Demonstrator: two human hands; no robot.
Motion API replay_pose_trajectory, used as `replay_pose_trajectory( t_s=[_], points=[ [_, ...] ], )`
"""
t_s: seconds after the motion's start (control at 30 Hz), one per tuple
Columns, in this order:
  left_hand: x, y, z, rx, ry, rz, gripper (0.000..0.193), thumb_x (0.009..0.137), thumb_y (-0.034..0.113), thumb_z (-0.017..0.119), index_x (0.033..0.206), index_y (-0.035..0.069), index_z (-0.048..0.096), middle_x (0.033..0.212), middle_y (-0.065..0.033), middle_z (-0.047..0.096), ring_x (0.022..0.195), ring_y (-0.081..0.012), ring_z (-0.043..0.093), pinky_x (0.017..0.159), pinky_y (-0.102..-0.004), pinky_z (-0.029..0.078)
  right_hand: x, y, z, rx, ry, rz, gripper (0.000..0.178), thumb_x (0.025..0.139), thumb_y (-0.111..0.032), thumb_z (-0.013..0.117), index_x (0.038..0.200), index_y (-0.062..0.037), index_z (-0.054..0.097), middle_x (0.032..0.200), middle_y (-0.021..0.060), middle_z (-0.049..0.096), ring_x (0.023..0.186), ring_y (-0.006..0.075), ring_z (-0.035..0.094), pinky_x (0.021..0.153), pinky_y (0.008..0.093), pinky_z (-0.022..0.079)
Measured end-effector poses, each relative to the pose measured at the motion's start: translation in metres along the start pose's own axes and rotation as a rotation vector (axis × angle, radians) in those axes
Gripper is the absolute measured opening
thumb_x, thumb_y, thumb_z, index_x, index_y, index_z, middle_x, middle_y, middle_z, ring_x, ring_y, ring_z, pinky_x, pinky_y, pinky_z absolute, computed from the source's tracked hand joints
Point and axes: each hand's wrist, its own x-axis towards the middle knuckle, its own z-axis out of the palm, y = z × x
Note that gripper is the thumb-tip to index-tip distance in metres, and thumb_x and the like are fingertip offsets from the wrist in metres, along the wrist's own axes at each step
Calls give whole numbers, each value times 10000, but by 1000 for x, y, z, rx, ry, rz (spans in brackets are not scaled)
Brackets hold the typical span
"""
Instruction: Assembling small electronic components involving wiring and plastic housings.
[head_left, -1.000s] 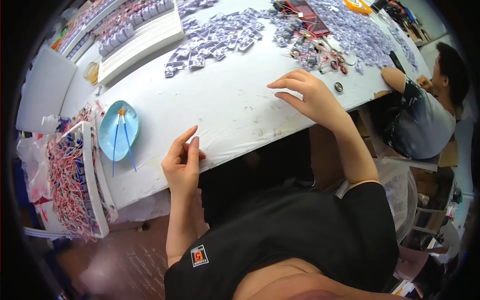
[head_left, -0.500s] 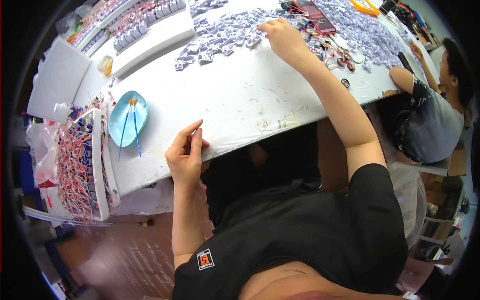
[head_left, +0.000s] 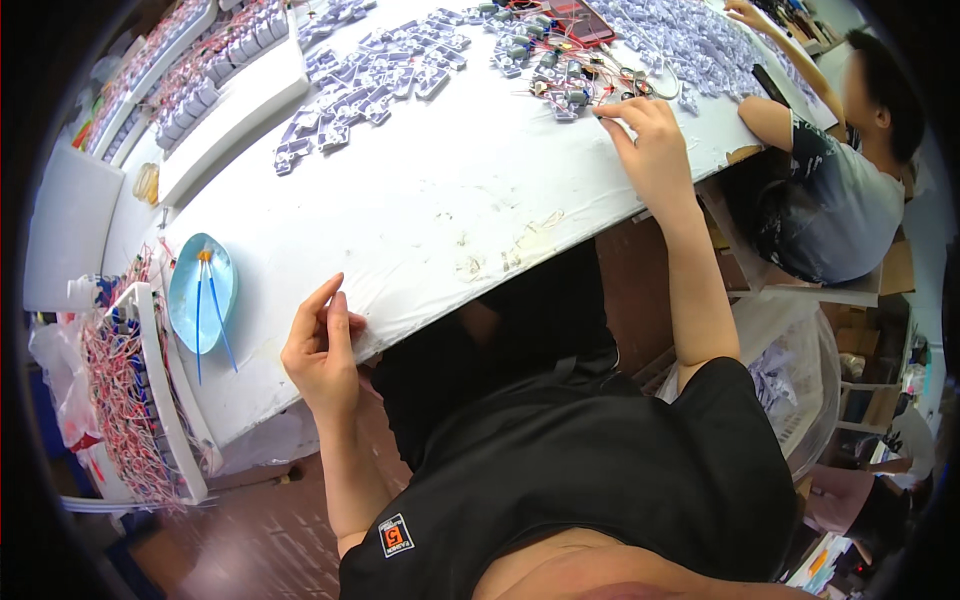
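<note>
My right hand (head_left: 652,150) is pinched at the near side of a cluster of wired motors (head_left: 575,85). A small dark piece (head_left: 599,117) shows at its fingertips; its kind is too small to tell. My left hand (head_left: 325,345) hovers at the table's front edge, index finger stretched, the others loosely bent, with nothing visible in it. Many pale grey-white plastic housings (head_left: 375,85) lie spread across the far middle of the table. To the left of my left hand stands a light-blue dish (head_left: 183,315) with two blue-handled brushes (head_left: 199,310) leaning in it.
White foam trays (head_left: 240,125) packed with wired parts stand at the far left. Nearer, another white frame (head_left: 160,390) holds red-and-white wired parts. A red-edged device (head_left: 582,22) lies at the back, beside a big heap of grey parts (head_left: 670,40). A co-worker (head_left: 840,190) sits at the right.
My right hand has drawn back from the pale housings to the near side of the motor cluster. A round dark piece visible there earlier no longer shows on the table. My whole view has shifted.
</note>
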Motion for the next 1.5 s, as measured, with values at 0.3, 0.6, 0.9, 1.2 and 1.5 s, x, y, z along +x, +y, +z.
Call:
replay_pose_trajectory(
  t_s=[0.3, 0.6, 0.9, 1.2, 1.5],
  points=[
    [-2, -6, 3, 17, 40, 33, 214, 976, 3, 589, 1162, 2, 696, 742, -9, 625, 666, -60, 607, 628, -196, 491, 20, 17, 19, -101, -37, -33, 181, 836, -139, 740, 1015, -118, 757, 1020, 29, 641, 1027, 252, 549, 893, 382, 485],
    [-4, -3, 4, 66, 53, 42, 213, 991, 29, 584, 1174, 0, 691, 743, -9, 623, 658, -49, 583, 615, -187, 457, 5, -31, 1, 178, -181, -91, 156, 765, -175, 798, 900, -104, 765, 920, 23, 647, 969, 244, 539, 878, 350, 462],
    [-4, -4, 4, 30, 47, 59, 218, 987, 18, 586, 1178, 1, 691, 757, -8, 627, 675, -50, 595, 622, -190, 465, -25, -137, 29, 391, -136, -149, 158, 711, -134, 824, 839, -93, 740, 891, 11, 572, 916, 232, 516, 822, 355, 448],
    [-2, 3, -11, -17, 38, 42, 252, 984, 30, 586, 1222, -1, 663, 767, -31, 642, 705, -75, 626, 655, -207, 494, -12, -126, 9, 454, -22, -42, 347, 754, -81, 827, 1092, -123, 760, 941, 39, 598, 891, 212, 507, 804, 317, 436],
    [17, -5, -24, 141, -74, -41, 266, 978, 82, 615, 1235, 28, 659, 711, -1, 591, 625, -57, 570, 554, -193, 444, 162, 20, 40, 88, -218, -18, 280, 902, -283, 674, 1089, -83, 735, 1010, 122, 725, 946, 279, 676, 840, 355, 514]
  ],
)
